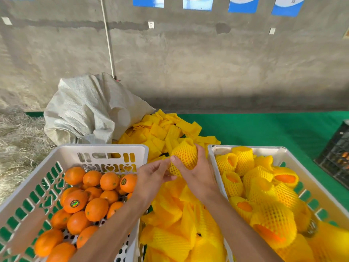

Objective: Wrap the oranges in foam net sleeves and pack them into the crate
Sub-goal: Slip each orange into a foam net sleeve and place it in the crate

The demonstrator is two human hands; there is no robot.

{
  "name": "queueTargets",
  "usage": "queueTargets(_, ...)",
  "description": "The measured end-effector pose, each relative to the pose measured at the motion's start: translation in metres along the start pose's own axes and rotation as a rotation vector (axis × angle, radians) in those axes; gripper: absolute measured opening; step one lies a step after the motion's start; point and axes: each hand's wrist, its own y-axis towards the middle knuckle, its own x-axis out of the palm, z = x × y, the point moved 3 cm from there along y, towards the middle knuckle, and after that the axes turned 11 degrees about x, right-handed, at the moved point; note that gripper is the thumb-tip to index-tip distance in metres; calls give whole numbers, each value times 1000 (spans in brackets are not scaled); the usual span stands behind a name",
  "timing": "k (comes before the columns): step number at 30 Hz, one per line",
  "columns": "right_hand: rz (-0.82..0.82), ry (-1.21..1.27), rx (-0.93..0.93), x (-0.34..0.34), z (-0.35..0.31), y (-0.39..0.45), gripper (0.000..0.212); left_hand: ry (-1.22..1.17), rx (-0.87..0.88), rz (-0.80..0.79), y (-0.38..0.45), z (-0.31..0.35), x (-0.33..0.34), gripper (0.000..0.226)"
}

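Now, step: I judge the sleeve [184, 156] nearly seated on one orange.
Grip: right hand [196, 171] clasps it; left hand [153, 173] pinches its edge.
Next: probably into the right crate [213, 148].

You are working in soft, even daylight with no harsh glare. The concrete wall [188, 63] is showing a darker shadow band along its base, just above the green cloth [264, 129]. The yellow foam nets [170, 224] are reading so bright that their mesh detail is washing out in places. The wide lens is bending straight lines: the rims of the left crate [102, 147] and right crate [245, 147] are splaying outward. The lower right corner is smearing into blur, and the posters [243, 4] along the top edge are looking soft.
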Motion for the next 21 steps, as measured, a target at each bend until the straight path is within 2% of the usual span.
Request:
queueTargets(2,200,-148,-69,-18,-8,4,89,-11,4,-6,-1,-1,0,30)
queueTargets(4,472,-378,-128,-48,-16,8,85,5,30,-3,-1,-3,-3,29)
queueTargets(6,671,-535,-76,-80,-16,10,82,29,41,-10,-2,-4,-3,27)
queueTargets(7,702,-623,12,-93,-13,13,81,50,39,-17,-2,-5,-3,26)
queueTargets(10,622,-972,339,-111,3,15,75,115,35,-39,0,-10,-1,23)
queueTargets(12,586,-1047,364,-109,5,14,72,115,48,-28,0,-9,-2,23)
queueTargets(15,580,-838,27,-87,-11,12,59,71,97,67,0,-3,-9,24)
queueTargets(17,472,-737,-185,-61,-19,7,47,88,170,157,1,2,-15,23)
queueTargets(19,224,-712,-262,-30,-16,0,43,199,260,218,3,8,-22,21)
queueTargets(21,-104,-703,-212,-3,0,-6,49,343,329,235,6,10,-34,17)
